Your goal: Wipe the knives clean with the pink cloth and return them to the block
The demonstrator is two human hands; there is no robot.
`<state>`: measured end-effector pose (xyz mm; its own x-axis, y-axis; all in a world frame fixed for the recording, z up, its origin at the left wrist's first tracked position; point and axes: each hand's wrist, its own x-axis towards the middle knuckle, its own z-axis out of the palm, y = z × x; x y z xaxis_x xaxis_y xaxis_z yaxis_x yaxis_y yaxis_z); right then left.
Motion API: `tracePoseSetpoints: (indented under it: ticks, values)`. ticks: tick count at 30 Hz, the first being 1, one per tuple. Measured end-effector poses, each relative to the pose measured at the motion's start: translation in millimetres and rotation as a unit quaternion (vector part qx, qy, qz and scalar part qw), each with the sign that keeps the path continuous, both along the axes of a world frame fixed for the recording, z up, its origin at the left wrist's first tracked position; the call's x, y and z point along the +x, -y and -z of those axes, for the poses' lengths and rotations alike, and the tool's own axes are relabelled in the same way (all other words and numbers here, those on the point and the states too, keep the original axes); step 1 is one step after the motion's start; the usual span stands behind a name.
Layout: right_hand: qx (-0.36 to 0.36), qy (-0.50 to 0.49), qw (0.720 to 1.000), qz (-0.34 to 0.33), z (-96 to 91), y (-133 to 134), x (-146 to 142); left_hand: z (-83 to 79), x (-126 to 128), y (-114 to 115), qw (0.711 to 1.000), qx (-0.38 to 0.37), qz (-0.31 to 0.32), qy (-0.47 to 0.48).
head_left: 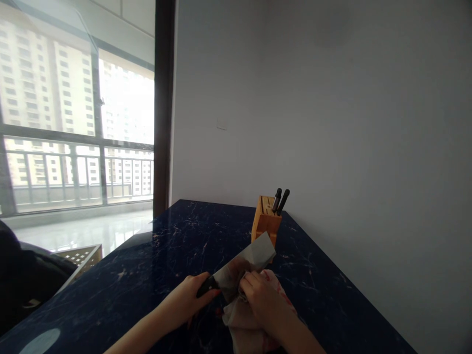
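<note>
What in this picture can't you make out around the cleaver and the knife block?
Head view:
cleaver: handle wrapped by the left hand; blade's near half covered by the cloth and right hand.
cloth: lower end cut off by the bottom edge.
two knives in the knife block: blades hidden inside it.
dark shape at left edge: cut off, too dim to identify.

The cleaver handle is mostly buried in the left hand, the cloth runs off the bottom edge, and the knife block hides the blades of its two knives.
</note>
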<state>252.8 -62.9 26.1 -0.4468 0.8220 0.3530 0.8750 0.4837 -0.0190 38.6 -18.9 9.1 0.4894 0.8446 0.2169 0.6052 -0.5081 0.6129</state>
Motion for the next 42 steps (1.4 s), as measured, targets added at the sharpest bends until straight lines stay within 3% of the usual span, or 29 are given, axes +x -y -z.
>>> tracePoseSetpoints:
  ticks: [2,6,9,17,24,37,42]
  values:
    - [0.009,-0.032,0.999,0.027,0.6,-2,3,0.5,0,0,1.0,-0.017,0.0,0.007]
    - [0.036,-0.123,0.981,0.143,7.0,-13,13,1.6,-1,0,0.998,-0.059,0.001,0.028]
    - [0.024,-0.131,0.975,0.177,12.6,-18,17,3.2,-3,-1,0.998,-0.052,0.006,0.043]
    - [0.067,-0.011,0.992,0.108,14.7,-10,0,0.1,-5,3,0.996,-0.054,0.014,0.064]
    - [0.089,-0.137,0.975,0.153,14.5,-15,11,-1.5,-2,7,0.996,-0.065,0.008,0.065]
    - [0.052,-0.114,0.991,0.037,12.5,-1,-23,-4.1,4,10,0.995,-0.034,-0.003,0.091]
    - [0.097,-0.216,0.971,0.024,12.5,-10,-14,-2.9,5,12,0.998,-0.002,0.007,0.069]
